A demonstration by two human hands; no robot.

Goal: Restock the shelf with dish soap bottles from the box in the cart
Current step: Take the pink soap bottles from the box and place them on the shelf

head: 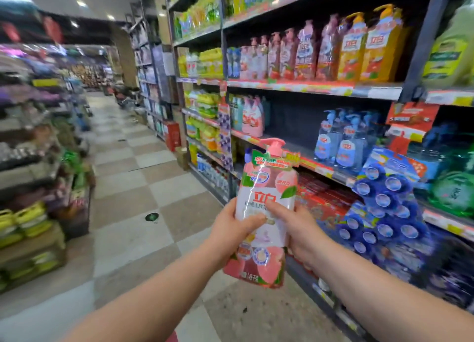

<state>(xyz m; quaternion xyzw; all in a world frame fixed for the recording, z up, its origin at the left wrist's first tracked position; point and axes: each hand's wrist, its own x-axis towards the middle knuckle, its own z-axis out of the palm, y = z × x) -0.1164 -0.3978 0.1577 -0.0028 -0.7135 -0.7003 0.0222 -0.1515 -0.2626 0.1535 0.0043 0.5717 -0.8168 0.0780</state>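
One soap bottle (266,185), apparently upright, left hand (230,230), right hand (301,232) holding

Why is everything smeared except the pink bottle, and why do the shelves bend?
Head view: the pink bottle, held by left hand and right hand, is fairly sharp with a glare streak; side racks are motion-blurred; the wide-angle lens bows the shelves.
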